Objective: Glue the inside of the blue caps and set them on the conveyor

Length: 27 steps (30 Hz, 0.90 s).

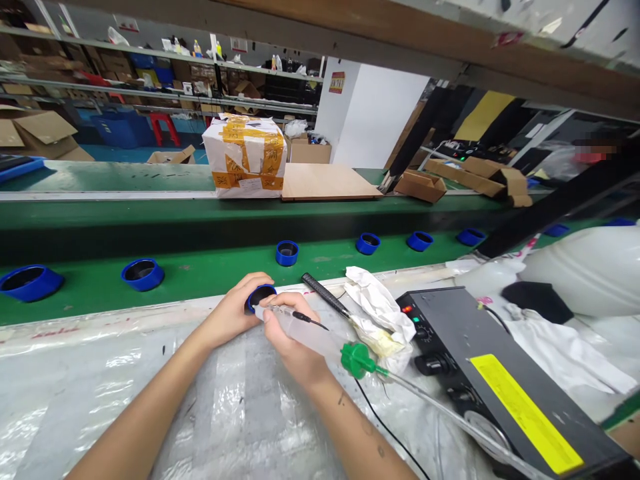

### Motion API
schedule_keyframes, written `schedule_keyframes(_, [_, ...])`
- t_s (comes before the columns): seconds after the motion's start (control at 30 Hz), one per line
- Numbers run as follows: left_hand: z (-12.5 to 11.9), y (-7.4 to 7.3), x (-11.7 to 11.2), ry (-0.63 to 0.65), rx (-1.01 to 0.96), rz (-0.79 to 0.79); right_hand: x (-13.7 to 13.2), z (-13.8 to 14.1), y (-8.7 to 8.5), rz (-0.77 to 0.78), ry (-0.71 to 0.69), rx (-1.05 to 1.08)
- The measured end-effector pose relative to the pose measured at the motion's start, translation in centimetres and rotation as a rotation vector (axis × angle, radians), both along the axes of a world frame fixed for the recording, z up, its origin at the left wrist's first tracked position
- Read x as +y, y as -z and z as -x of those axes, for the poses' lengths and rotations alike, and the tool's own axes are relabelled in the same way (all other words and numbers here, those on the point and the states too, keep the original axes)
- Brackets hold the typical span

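Fingers of the left hand (230, 313) curl around a blue cap (260, 298), while the fingers of the right hand (293, 337) pinch a clear syringe (315, 340), its end just beside the cap, above the plastic-sheeted bench (100, 400). More blue caps (287, 253) stand in a row along the green conveyor belt (215, 270); whether any are finished cannot be told.
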<state>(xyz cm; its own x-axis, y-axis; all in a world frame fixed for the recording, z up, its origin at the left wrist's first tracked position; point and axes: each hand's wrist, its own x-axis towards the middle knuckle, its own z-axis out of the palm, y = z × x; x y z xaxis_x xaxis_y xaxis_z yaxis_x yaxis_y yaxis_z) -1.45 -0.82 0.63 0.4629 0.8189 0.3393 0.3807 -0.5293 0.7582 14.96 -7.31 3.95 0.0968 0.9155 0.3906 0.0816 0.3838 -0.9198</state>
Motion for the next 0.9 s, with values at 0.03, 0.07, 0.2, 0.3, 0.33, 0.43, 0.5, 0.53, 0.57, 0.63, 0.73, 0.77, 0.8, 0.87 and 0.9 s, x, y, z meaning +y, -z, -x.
schedule_keyframes(0.03, [0.03, 0.04, 0.04, 0.003, 0.000, -0.003, -0.04, 0.04, -0.06, -0.004, -0.007, 0.010])
schedule_keyframes(0.07, [0.06, 0.08, 0.09, 0.004, 0.000, -0.006, -0.07, 0.07, -0.11, -0.009, -0.013, 0.024])
schedule_keyframes(0.2, [0.10, 0.24, 0.20, 0.005, -0.009, -0.018, -0.13, 0.16, -0.26, -0.013, -0.022, 0.050])
schedule_keyframes(0.3, [0.07, 0.26, 0.15, 0.000, -0.009, -0.023, -0.17, 0.20, -0.22, 0.002, -0.024, 0.045])
schedule_keyframes(0.33, [0.06, 0.24, 0.13, -0.001, -0.008, -0.025, -0.19, 0.21, -0.18, 0.005, -0.026, 0.047])
schedule_keyframes(0.43, [0.04, 0.17, 0.07, -0.005, -0.006, -0.028, -0.24, 0.24, -0.05, 0.011, -0.036, 0.062])
schedule_keyframes(0.5, [0.02, 0.13, 0.06, -0.010, -0.004, -0.030, -0.26, 0.25, -0.04, 0.006, -0.043, 0.070])
schedule_keyframes(0.53, [0.01, 0.11, 0.06, -0.013, -0.002, -0.032, -0.27, 0.25, -0.05, 0.002, -0.043, 0.072])
schedule_keyframes(0.57, [0.00, 0.09, 0.07, -0.016, 0.001, -0.034, -0.27, 0.24, -0.06, 0.000, -0.043, 0.071])
schedule_keyframes(0.63, [-0.03, 0.04, 0.09, -0.023, 0.009, -0.043, -0.27, 0.24, -0.10, -0.014, -0.037, 0.071])
schedule_keyframes(0.73, [-0.07, -0.03, 0.08, -0.033, 0.024, -0.060, -0.26, 0.24, -0.12, -0.019, -0.031, 0.078])
schedule_keyframes(0.77, [-0.08, -0.05, 0.08, -0.035, 0.028, -0.063, -0.26, 0.23, -0.14, -0.018, -0.031, 0.081])
schedule_keyframes(0.8, [-0.07, -0.05, 0.07, -0.037, 0.032, -0.062, -0.25, 0.21, -0.16, -0.013, -0.031, 0.082])
schedule_keyframes(0.87, [-0.05, 0.00, 0.08, -0.036, 0.037, -0.056, -0.24, 0.16, -0.22, -0.005, -0.025, 0.081])
schedule_keyframes(0.9, [-0.02, 0.04, 0.09, -0.035, 0.038, -0.053, -0.22, 0.12, -0.26, -0.006, -0.021, 0.082])
